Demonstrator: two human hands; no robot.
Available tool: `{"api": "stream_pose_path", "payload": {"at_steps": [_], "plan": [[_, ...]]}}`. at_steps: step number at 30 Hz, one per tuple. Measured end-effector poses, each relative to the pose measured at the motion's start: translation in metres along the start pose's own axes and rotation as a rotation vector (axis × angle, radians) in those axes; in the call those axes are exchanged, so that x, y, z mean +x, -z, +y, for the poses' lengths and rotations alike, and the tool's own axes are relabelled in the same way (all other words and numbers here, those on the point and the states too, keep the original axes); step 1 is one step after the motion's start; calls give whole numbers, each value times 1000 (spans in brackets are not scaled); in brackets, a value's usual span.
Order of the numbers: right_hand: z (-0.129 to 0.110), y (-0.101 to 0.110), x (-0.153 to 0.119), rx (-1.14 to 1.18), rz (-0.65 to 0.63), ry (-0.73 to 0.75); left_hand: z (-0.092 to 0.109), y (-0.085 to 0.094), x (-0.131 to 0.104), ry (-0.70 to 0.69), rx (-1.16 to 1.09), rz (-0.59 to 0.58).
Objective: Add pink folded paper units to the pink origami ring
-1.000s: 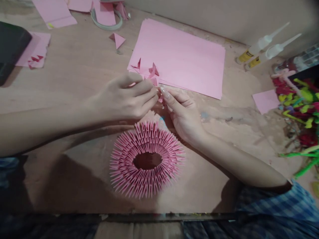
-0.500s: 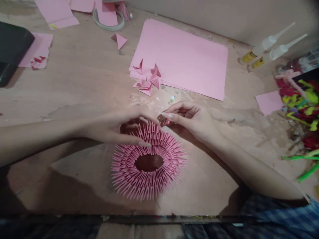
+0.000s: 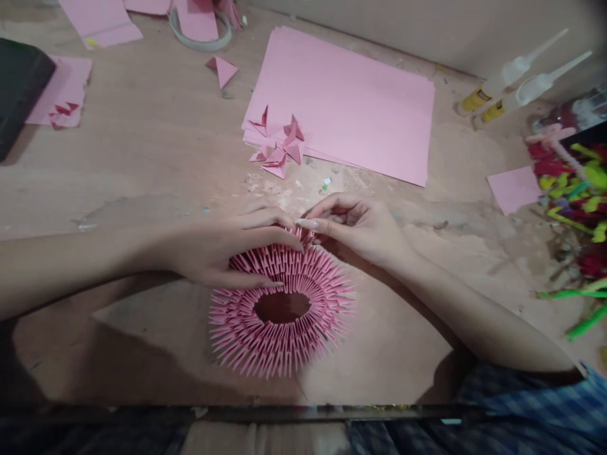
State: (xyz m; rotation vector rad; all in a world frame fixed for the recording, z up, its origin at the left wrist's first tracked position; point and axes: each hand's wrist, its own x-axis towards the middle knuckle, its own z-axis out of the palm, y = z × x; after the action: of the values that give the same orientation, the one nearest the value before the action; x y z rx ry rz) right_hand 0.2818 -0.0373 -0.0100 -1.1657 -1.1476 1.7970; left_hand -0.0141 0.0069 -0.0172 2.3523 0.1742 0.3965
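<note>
A round pink ring of folded paper pieces [image 3: 265,344] lies on the table, with a dark oval opening in its middle. My left hand [image 3: 227,246] reaches over its far left side, thumb by the inner rim and fingers along the outer edge, gripping the ring. At the far edge of the ring my right hand [image 3: 355,224] pinches a small pink folded paper piece [image 3: 312,236] between thumb and fingers. That piece touches the ring's points and is partly hidden by the fingertips. Several loose folded pieces [image 3: 276,161] lie beyond the hands.
A stack of pink paper [image 3: 346,104] lies behind the hands. Two glue bottles [image 3: 512,88] stand at the back right, near colourful pipe cleaners [image 3: 576,189]. At the left are a dark box [image 3: 21,88] and a tape roll [image 3: 202,44]. The table's front edge [image 3: 284,412] is near.
My left hand has shifted its fingers right and down onto the ring's far edge. My right hand has brought the small folded piece slightly left, against the ring.
</note>
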Motion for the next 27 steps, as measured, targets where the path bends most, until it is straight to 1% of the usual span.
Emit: {"api": "stream_pose_path", "payload": {"at_steps": [5, 8, 14, 18, 23, 27], "plan": [[1, 1, 0, 26, -16, -16, -1, 0, -1, 9, 7, 5], [1, 1, 0, 0, -11, -11, 0, 1, -1, 24, -8, -2], [3, 1, 2, -66, -31, 61, 0, 1, -1, -20, 59, 24], [5, 0, 2, -144, -24, 117, 0, -2, -2, -10, 58, 31], [8, -4, -1, -119, 8, 128, -1, -4, -4, 27, -8, 96], [9, -7, -2, -106, 25, 140, -1, -3, -3, -9, 60, 82]]}}
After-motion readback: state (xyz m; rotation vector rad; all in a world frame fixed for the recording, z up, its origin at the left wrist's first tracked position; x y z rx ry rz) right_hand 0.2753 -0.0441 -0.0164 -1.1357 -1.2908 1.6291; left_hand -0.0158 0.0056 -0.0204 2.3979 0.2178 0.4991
